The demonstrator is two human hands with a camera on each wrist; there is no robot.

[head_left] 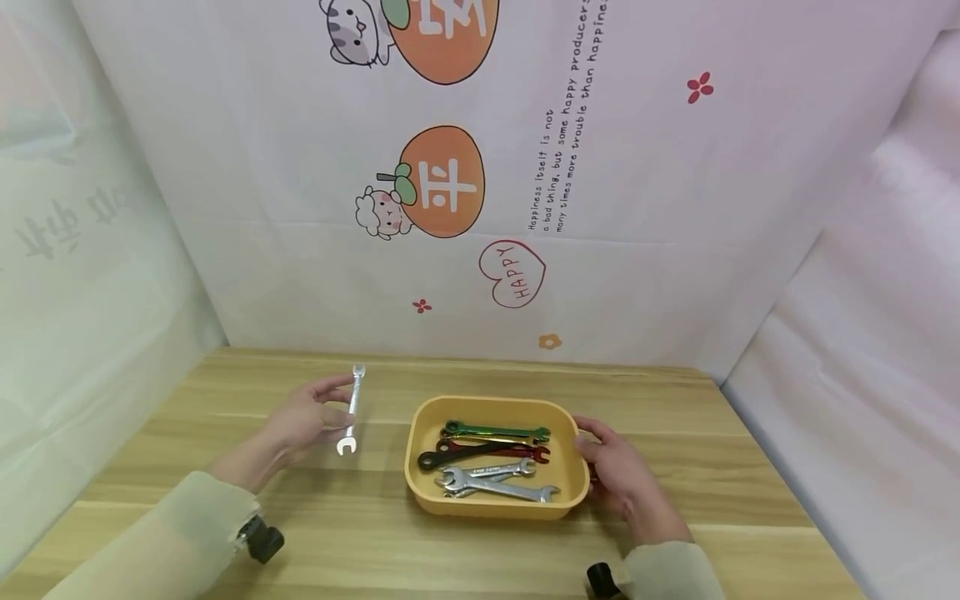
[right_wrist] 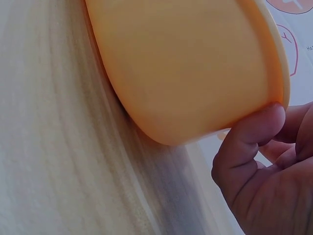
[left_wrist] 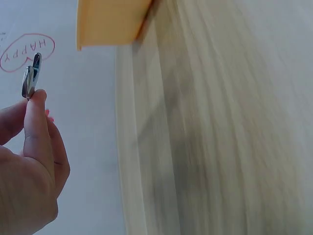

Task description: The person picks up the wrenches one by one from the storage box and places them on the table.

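A silver double open-ended wrench (head_left: pixel 354 406) is pinched between the thumb and fingers of my left hand (head_left: pixel 303 419), held up above the table to the left of a yellow plastic bin (head_left: pixel 495 508). Seen from the left wrist, the wrench (left_wrist: pixel 31 78) appears nearly end-on above the fingertips. My right hand (head_left: pixel 624 477) grips the bin's right end, its thumb (right_wrist: pixel 257 129) at the rim. Inside the bin lie several wrenches: a green one (head_left: pixel 495 432), a black one (head_left: pixel 457 455), a partly covered red one, a gold one, and silver ones (head_left: pixel 506 487) nearest me.
The bin stands on a wood-grain table (head_left: pixel 337 533). A white printed cloth (head_left: pixel 637 275) hangs behind the table's far edge, with more pale cloth at the left and right sides. A black wrist device (head_left: pixel 261 538) sits at my left cuff.
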